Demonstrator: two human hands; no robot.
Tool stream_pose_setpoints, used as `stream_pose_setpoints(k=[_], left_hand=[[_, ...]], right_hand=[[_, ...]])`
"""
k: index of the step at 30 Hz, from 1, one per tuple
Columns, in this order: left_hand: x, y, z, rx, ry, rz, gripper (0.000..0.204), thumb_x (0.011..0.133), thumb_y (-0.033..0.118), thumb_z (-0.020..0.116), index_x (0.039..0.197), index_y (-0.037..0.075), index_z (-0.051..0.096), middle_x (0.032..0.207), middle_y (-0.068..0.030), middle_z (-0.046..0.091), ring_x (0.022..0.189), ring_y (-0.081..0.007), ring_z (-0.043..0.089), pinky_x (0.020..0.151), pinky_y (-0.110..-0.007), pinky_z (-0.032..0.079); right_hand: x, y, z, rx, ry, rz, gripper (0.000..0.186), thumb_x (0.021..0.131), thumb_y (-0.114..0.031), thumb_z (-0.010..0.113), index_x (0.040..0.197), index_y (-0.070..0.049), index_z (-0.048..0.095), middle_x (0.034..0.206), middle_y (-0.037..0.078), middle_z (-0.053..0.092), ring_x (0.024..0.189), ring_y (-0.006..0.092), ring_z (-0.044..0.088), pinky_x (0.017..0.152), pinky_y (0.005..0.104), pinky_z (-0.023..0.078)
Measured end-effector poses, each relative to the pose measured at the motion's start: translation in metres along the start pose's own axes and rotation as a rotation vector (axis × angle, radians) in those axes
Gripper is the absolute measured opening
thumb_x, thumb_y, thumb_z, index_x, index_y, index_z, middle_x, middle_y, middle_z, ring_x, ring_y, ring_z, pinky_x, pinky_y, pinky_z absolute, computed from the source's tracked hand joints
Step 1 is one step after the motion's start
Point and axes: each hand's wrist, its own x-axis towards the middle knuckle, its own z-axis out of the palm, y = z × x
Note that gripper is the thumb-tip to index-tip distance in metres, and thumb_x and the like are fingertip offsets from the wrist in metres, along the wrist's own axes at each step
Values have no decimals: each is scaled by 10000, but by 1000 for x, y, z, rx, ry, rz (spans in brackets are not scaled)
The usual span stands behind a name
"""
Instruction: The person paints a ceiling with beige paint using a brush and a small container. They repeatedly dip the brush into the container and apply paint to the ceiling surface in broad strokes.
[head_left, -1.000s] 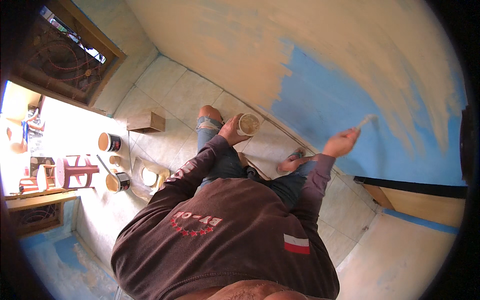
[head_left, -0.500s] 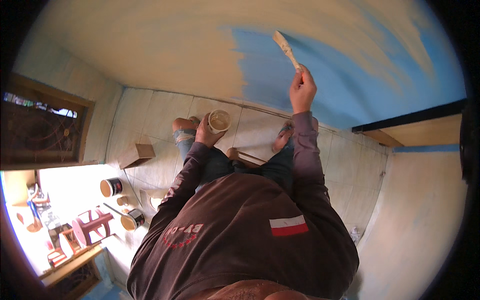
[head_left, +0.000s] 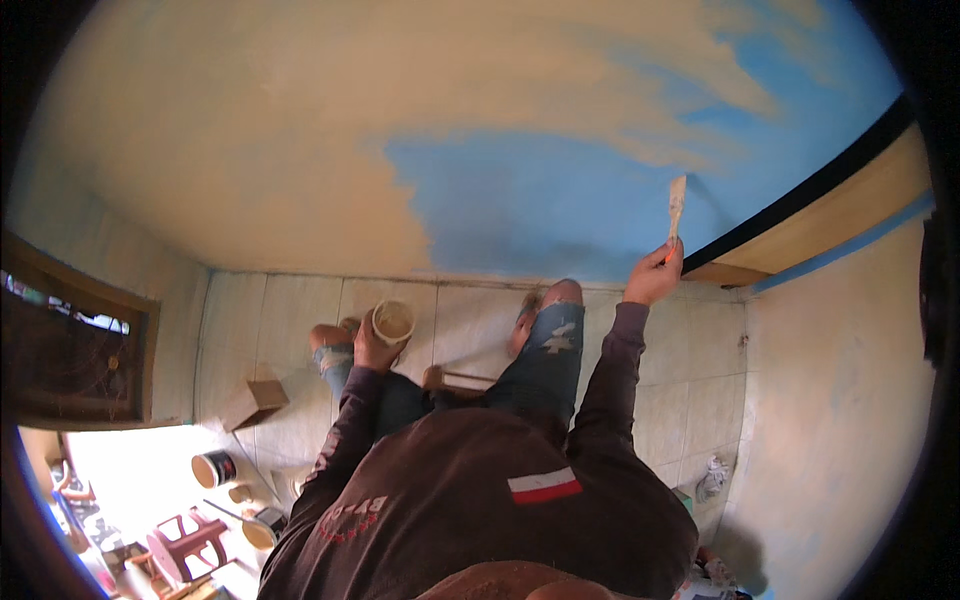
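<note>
My right hand [head_left: 655, 275] is closed round the handle of a paintbrush [head_left: 677, 205], whose pale, paint-smeared bristles point up at the blue part of the wall [head_left: 520, 200]. Whether the bristle tip touches the wall I cannot tell. Cream-coloured paint covers the wall's left and upper parts, with streaks reaching over the blue. Above my left knee, my left hand [head_left: 377, 345] grips a small white tub [head_left: 394, 320] of cream paint, its open top facing up.
A dark-edged wooden shelf [head_left: 800, 215] juts out at the right. On the tiled floor [head_left: 290, 320] to my left are a cardboard box [head_left: 256, 403], paint buckets [head_left: 212, 468] and a reddish-brown stool [head_left: 187, 545]. A wood-framed window [head_left: 75, 345] is at the far left.
My right hand and the paintbrush have moved rightward along the wall, toward the shelf. My view has shifted, and the left hand still holds the tub.
</note>
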Motion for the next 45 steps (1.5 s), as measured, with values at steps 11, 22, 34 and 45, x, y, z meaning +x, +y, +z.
stream_pose_setpoints(k=[11, 22, 34, 45], left_hand=[[0, -17, 7, -105, 10, 7, 906, 675, 343, 915, 1390, 21, 462, 1267, -205, 632, 1170, -355, 638, 980, -441, 527], [-3, -14, 3, -27, 68, -1, 914, 657, 332, 926, 1384, 22, 467, 1261, -206, 637, 1166, -350, 639, 975, -437, 529], [-7, -12, 6, -67, 86, 37, 875, 654, 302, 928, 1356, 22, 487, 1246, -200, 641, 1149, -347, 644, 965, -432, 527], [-2, -16, 7, -61, 29, 37, 880, 665, 317, 919, 1371, 35, 477, 1263, -198, 631, 1167, -356, 632, 971, -442, 523]], right_hand=[[-63, -126, 22, 340, -347, -176, 264, 979, -50, 588, 1234, -27, 653, 972, 174, 704, 787, 326, 676, 681, 379, 533], [80, -235, 63, 773, -509, -208, 184, 986, -153, 656, 1034, 19, 696, 756, 71, 639, 641, 123, 520, 576, 277, 453], [191, -55, 16, 362, -206, -66, 215, 991, -188, 651, 1054, 7, 714, 831, 95, 713, 753, 115, 629, 710, 294, 518], [177, -83, -30, 473, -226, -86, 246, 1001, -193, 646, 1080, 35, 696, 893, 95, 715, 812, 103, 622, 723, 280, 512]])
